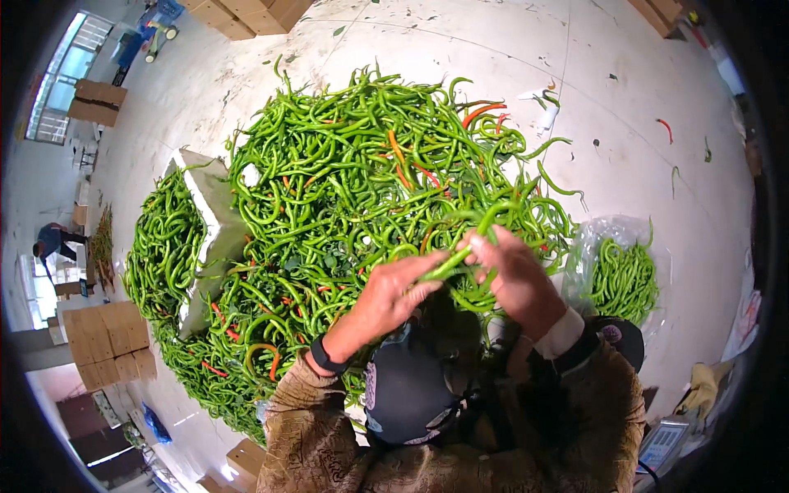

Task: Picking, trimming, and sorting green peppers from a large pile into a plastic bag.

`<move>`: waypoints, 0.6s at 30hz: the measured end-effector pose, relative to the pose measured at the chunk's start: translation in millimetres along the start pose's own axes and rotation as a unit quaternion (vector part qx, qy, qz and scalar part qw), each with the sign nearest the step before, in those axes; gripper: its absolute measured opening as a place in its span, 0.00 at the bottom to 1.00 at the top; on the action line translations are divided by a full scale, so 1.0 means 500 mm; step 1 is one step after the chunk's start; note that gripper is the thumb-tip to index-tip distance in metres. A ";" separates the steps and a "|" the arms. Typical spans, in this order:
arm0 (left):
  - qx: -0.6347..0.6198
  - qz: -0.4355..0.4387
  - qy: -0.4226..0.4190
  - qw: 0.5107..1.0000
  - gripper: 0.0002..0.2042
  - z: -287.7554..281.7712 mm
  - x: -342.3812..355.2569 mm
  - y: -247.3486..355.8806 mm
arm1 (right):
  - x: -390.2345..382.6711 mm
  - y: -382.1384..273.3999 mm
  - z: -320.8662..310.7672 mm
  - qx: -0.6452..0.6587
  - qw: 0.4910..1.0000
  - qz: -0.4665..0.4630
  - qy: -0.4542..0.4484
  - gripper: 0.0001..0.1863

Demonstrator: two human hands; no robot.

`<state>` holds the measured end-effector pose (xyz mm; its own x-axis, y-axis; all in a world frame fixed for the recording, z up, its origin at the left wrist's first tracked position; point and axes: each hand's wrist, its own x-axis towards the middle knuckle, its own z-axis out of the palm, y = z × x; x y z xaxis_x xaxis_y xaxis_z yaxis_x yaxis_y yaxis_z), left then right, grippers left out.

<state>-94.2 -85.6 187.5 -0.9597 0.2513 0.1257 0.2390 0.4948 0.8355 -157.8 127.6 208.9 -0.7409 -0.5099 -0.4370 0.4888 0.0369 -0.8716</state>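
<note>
Pale floor, chilli heap (pixel 345 181); green chilli (pixel 472 242) pinched between left hand (pixel 394 292) and right hand (pixel 518 275).

Head view: both hands meet over a large pile (pixel 345 189) of green chillies on a pale floor (pixel 608 107). Left hand (pixel 394 292) and right hand (pixel 514 275) pinch one chilli (pixel 472 242). A clear bag (pixel 625 275) of chillies lies right.

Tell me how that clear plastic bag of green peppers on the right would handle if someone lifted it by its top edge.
The clear plastic bag looks thin and crumpled, so it would probably sag rather than keep its shape. It holds only a modest bunch of green peppers, so it is likely fairly light. Its mouth seems open, so the long curved pods might slide out if it tilts.
</note>
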 end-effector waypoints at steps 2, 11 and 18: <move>-0.234 -0.224 -0.054 0.945 0.17 -0.022 0.006 -0.017 | 0.002 0.003 -0.024 -0.034 0.995 -0.076 0.063 0.19; -0.680 -0.216 0.150 0.685 0.15 -0.056 -0.009 -0.118 | -0.017 0.003 -0.073 0.081 0.988 -0.012 0.132 0.16; -0.657 -0.227 0.155 0.702 0.10 -0.046 0.001 -0.097 | -0.020 -0.002 -0.058 -0.012 0.996 0.001 0.085 0.16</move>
<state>-109.7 -128.3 159.5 -0.9278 0.0215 -0.3724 -0.2481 -0.7809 0.5732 -164.1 157.4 207.5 -0.8084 -0.3565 -0.4684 0.4805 0.0599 -0.8749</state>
